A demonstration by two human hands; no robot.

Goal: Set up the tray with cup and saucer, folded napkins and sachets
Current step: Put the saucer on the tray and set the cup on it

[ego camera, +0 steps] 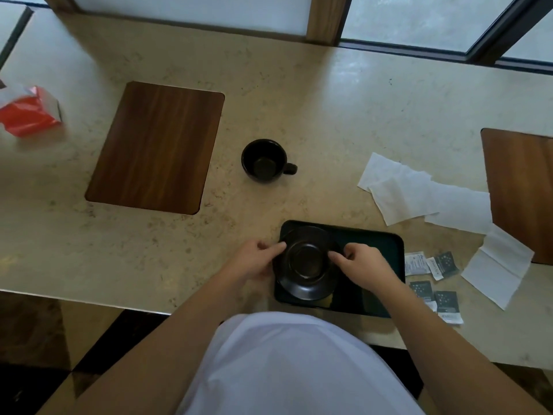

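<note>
A black saucer (305, 283) lies on the left part of the dark rectangular tray (386, 247) near the counter's front edge. My left hand (254, 259) pinches the saucer's left rim and my right hand (362, 262) holds its right rim. The black cup (264, 160) stands empty on the counter beyond the tray, handle pointing right. Unfolded white napkins (419, 193) lie to the right of the cup, and another napkin (496, 268) lies nearer me. Several sachets (434, 280) are scattered just right of the tray.
A wooden board (155, 145) lies on the counter to the left and a second one (523, 187) at the right edge. A red and white packet (27, 112) sits at far left. Windows run along the back.
</note>
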